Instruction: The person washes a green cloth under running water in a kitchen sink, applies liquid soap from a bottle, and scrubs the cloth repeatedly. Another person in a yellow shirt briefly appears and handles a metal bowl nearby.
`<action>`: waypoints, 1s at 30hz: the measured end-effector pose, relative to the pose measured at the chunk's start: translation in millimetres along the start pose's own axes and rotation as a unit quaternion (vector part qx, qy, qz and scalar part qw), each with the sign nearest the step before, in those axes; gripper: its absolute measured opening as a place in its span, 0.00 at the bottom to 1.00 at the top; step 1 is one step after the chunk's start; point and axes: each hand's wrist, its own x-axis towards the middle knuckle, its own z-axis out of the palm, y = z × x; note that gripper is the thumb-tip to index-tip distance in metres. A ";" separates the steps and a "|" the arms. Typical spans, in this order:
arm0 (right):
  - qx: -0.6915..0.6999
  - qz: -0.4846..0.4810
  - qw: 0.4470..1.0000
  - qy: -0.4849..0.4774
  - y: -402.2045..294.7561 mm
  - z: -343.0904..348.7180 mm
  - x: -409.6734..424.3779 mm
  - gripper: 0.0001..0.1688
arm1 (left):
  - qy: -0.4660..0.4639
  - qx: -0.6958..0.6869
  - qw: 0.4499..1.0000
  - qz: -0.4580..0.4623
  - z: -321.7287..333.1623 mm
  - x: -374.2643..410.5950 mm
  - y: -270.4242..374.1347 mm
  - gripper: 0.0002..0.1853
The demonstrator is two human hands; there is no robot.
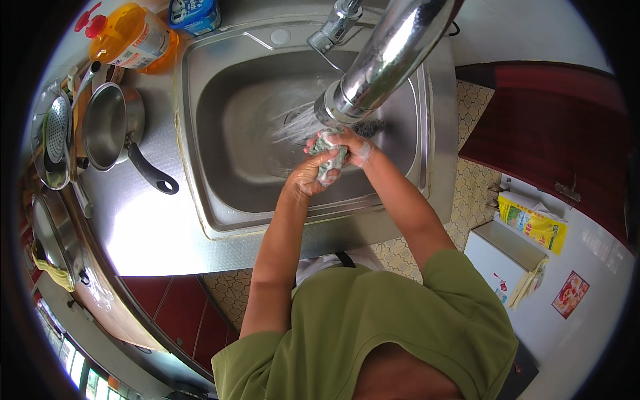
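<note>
Both my hands grip a soapy, wet green cloth or scouring pad [326,148] above the stainless steel sink [240,165]. My left hand [311,175] holds its lower left side, with the thumb across it. On its upper right side is my right hand [352,145], with suds on the wrist. Close above them, the chrome faucet spout [345,102] sprays water down into the basin, to the left of the hands. A dark, mesh-like scourer [368,128] lies in the sink behind my right hand, partly hidden.
Left of the sink, a small saucepan [106,127] rests on the steel counter with its black handle towards me. An orange detergent bottle [140,40] and a blue tub [195,16] stand at the back left. A perforated ladle [57,125] and a lidded pan [52,235] are farther left.
</note>
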 end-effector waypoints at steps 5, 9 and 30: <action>-0.037 -0.058 0.979 0.194 10.1 0.1 15.1 0.14 | 0.093 0.217 0.971 -0.030 11.3 -4.5 21.9 0.16; -0.056 -0.076 0.964 0.247 17.7 0.1 25.8 0.12 | 0.146 0.448 0.879 0.073 -1.9 8.2 16.5 0.20; -0.022 -0.024 0.953 0.301 13.1 2.6 52.8 0.16 | 0.246 0.246 0.928 0.134 -33.4 6.2 69.9 0.23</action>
